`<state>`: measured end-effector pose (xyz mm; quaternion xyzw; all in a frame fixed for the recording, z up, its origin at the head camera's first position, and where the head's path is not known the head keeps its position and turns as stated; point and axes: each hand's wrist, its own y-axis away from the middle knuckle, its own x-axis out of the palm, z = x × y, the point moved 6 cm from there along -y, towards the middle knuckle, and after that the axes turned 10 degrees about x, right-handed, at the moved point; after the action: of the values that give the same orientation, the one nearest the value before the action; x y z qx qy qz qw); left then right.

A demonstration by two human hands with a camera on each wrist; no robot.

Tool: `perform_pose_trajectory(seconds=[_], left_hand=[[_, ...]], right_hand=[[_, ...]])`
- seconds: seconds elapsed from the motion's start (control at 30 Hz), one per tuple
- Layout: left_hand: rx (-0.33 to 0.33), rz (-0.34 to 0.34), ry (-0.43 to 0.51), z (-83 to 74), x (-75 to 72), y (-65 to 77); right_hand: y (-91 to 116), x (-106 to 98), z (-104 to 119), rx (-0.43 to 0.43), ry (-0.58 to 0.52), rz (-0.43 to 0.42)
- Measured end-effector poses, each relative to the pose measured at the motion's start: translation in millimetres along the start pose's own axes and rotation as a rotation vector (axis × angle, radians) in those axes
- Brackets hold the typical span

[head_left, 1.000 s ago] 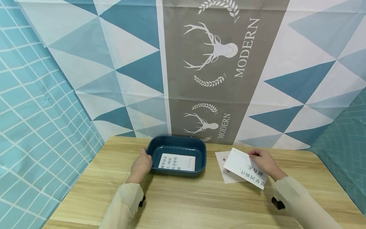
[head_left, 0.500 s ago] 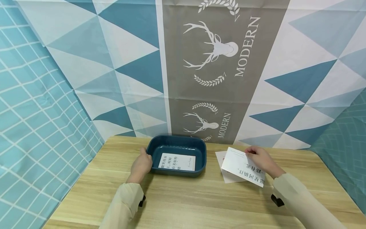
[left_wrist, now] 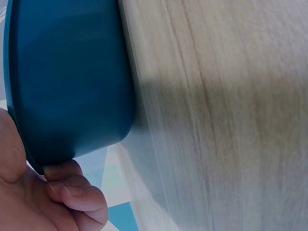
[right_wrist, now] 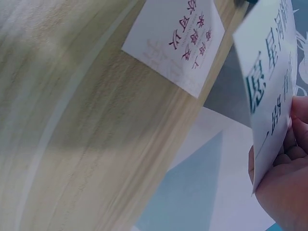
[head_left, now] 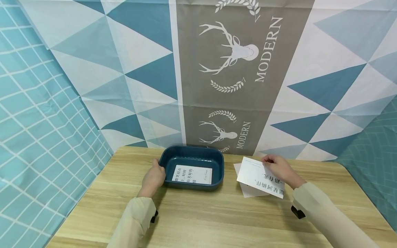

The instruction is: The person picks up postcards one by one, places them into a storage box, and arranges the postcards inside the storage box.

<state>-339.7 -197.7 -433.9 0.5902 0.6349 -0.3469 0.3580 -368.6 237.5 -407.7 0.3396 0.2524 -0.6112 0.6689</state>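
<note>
My left hand (head_left: 153, 179) grips the left rim of a dark blue rectangular basin (head_left: 193, 186), thumb on top and fingers curled beneath the edge, as the left wrist view shows. Inside the basin lies a white card (head_left: 198, 175) with dark Chinese characters. Between thumb and fingers my right hand (head_left: 280, 169) pinches another white card (head_left: 258, 174) with dark characters by its far right edge, tilted above the table. Beneath it a second card (right_wrist: 180, 45) with red characters lies on the wood, mostly covered in the head view.
The wooden table (head_left: 214, 217) extends toward me in front of the basin. A patterned cloth backdrop (head_left: 149, 69) with deer prints rises right behind the far edge. Blue checked sheeting (head_left: 40, 137) hangs at the left, and teal sheeting (head_left: 372, 148) at the right.
My right hand has moved slightly left and away from me with its card, now covering more of the card below. The left hand stays on the basin.
</note>
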Motion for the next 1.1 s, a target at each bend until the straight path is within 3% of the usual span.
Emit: perform_pose_trajectory(seconds=[1.1], left_hand=[[0.026, -0.009, -0.011, 0.2, 1.1, -1.2]], right_hand=[[-5.8, 8.5, 38.0, -0.066, -0.002, 0.025]])
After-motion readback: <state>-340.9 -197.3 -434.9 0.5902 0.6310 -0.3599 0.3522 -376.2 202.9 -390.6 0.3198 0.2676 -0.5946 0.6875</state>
